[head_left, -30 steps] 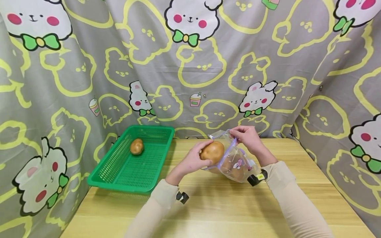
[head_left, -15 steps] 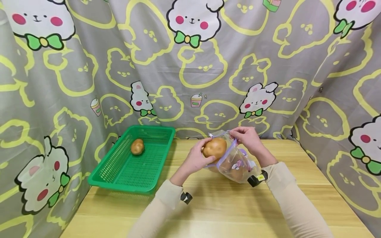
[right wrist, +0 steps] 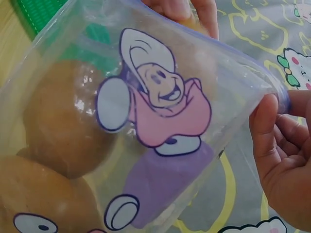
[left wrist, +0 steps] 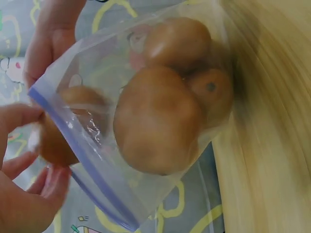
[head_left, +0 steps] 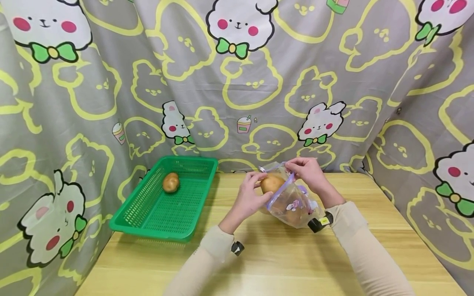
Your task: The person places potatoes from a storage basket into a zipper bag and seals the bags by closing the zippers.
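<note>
Your left hand point(head_left: 251, 197) grasps a potato point(head_left: 272, 184) at the mouth of a clear plastic bag point(head_left: 296, 197); the thumb lies on one side and the fingers on the other. You hold it by its outer end, seemingly so that the far end leads and your fingers stay clear of the opening. The left wrist view shows part of this potato behind the purple rim point(left wrist: 80, 155) and part outside it.

Your right hand point(head_left: 310, 174) pinches the bag's edge at a corner of that rim between thumb and finger. That grip likely serves to draw the mouth wide and steady the limp film, which would hardly stand by itself.

Inside the bag, at least three more potatoes point(left wrist: 158, 121) bunch together at the end away from the mouth, where their weight probably pulls the film taut against your pinch. Whether the bag's bottom touches the counter point(head_left: 259, 267), you cannot tell from these views.

To your left on the counter, well apart from the bag, the green basket point(head_left: 172, 216) holds one brown potato point(head_left: 170, 182) toward its back left, within the left hand's easy reach, by the look of it.
</note>
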The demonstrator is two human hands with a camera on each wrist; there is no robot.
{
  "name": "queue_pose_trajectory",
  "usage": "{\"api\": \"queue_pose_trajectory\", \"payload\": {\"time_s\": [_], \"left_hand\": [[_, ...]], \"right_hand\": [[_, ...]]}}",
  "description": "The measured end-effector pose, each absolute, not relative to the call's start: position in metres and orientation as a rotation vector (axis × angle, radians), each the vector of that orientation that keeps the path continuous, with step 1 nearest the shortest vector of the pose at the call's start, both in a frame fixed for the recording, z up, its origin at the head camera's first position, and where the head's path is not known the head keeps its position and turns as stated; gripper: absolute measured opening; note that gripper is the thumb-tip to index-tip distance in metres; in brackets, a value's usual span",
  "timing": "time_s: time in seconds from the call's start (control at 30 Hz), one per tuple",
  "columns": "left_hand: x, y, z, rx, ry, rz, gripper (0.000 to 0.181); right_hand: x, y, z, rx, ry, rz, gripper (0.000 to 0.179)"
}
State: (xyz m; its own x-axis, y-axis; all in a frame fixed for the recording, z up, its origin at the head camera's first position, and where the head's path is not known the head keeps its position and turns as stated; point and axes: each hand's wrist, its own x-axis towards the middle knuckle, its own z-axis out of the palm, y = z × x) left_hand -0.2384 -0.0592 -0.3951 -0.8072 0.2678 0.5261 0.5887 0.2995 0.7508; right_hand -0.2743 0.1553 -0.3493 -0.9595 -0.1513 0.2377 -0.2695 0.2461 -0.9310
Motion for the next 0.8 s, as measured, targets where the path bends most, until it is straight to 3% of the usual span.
{"api": "queue_pose_trajectory", "payload": {"time_s": [0.13,0.4,0.63,0.8], "left_hand": [[-0.239,-0.056,-0.396,-0.769,-2.2,-1.576,0.037],[-0.24,-0.057,-0.399,-0.734,-2.199,-1.625,0.031],[-0.224,-0.067,-0.37,-0.757,-2.149,-1.672,0.03],[-0.242,-0.089,-0.372,-0.716,-2.196,-1.582,0.031]], "right_hand": [[-0.274,0.156,-0.349,0.404,-2.389,1.846,0.028],[-0.275,0.158,-0.349,0.383,-2.374,1.841,0.026],[-0.276,0.161,-0.349,0.393,-2.366,1.859,0.028],[-0.278,0.162,-0.35,0.379,-2.368,1.868,0.029]]}}
